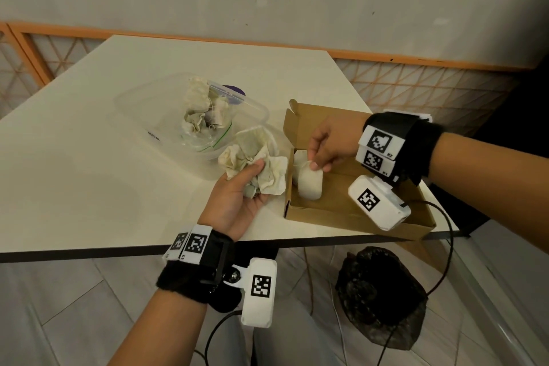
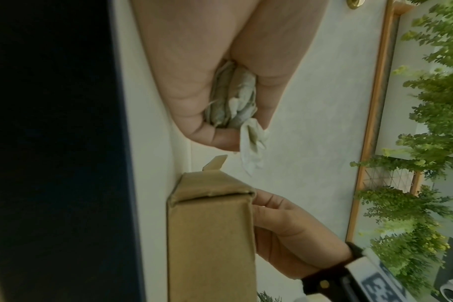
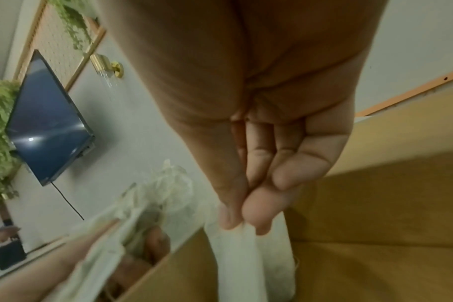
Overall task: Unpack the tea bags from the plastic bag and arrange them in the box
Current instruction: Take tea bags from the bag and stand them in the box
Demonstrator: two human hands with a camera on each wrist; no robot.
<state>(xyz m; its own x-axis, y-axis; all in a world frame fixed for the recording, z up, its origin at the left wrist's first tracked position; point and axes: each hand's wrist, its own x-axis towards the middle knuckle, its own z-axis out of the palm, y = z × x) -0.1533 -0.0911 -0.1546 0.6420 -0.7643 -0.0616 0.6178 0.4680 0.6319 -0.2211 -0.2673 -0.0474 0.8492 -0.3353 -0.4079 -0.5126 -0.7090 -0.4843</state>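
An open brown cardboard box (image 1: 341, 211) sits near the table's front right corner. Inside its left end stands a white tea bag (image 1: 309, 184), pinched at the top by my right hand (image 1: 319, 154); the right wrist view shows thumb and fingers (image 3: 248, 214) nipping the tea bag (image 3: 236, 263). Just left of the box my left hand (image 1: 240, 190) grips a crumpled bunch of tea bags (image 1: 255, 157), also seen squeezed in the palm (image 2: 233, 98). A clear plastic bag (image 1: 205, 116) with more tea bags lies further back.
The plastic bag lies in a clear plastic container (image 1: 133, 104) at mid-table. The box's lid flap (image 1: 300, 119) stands up at the back. The table's front edge (image 1: 118, 252) runs just under my left wrist. A dark bag (image 1: 383, 297) and cables are on the floor.
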